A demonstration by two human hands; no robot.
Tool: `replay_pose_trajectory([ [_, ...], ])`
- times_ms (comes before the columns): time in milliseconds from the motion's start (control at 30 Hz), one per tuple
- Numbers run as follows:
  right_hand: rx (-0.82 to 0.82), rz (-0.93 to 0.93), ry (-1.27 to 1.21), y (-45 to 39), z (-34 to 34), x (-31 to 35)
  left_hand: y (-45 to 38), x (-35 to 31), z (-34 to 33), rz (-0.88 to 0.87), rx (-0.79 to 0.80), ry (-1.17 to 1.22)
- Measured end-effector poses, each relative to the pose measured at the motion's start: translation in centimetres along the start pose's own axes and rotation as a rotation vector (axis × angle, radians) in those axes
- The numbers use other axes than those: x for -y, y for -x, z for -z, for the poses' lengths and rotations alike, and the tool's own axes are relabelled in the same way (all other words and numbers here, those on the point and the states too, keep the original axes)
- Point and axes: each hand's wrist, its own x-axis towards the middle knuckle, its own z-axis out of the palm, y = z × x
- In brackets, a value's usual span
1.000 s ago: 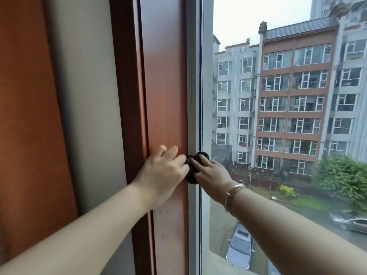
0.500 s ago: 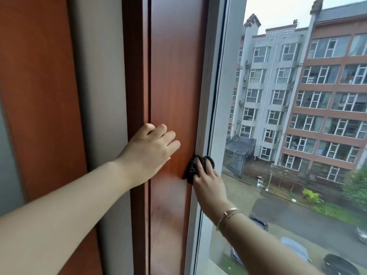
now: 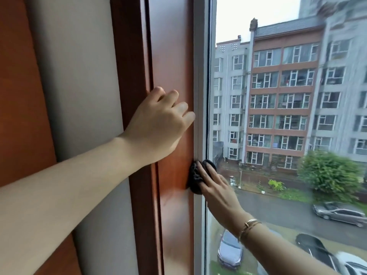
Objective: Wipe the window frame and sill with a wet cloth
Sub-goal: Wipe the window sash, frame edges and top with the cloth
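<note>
Upper-storey window, daylight outside: apartment blocks across a street, a green tree, parked cars below. The glass pane fills the right half of the view. Left of it a narrow pale window frame runs vertically, then a reddish wood panel, a darker wood strip, and a grey wall band.

Left hand rests against the wood panel, fingers loosely bent with tips touching the surface; it grips nothing. The forearm enters from lower left.

Right hand sits lower, pressing a dark cloth against the pale frame where it meets the wood panel. The fingers lie fairly straight over the bunched cloth, flattening it to the frame; cloth edges show above and left of the fingertips. A gold bracelet circles the right wrist. The sill is out of view.
</note>
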Motion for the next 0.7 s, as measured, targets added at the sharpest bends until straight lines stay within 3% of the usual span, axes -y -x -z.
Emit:
replay_pose_trajectory([
  [267,-0.209,-0.169,0.079,-7.4,3.7,-0.4,-0.1,-0.2,-0.4,0.017,-0.089,0.096],
  [500,-0.056,-0.177,0.071,1.2,-3.0,2.8,-0.1,-0.1,-0.6,0.001,-0.05,0.12],
  [700,-0.154,-0.136,0.14,-2.4,0.1,1.5,-0.1,-0.2,-0.3,-0.002,-0.073,0.146],
])
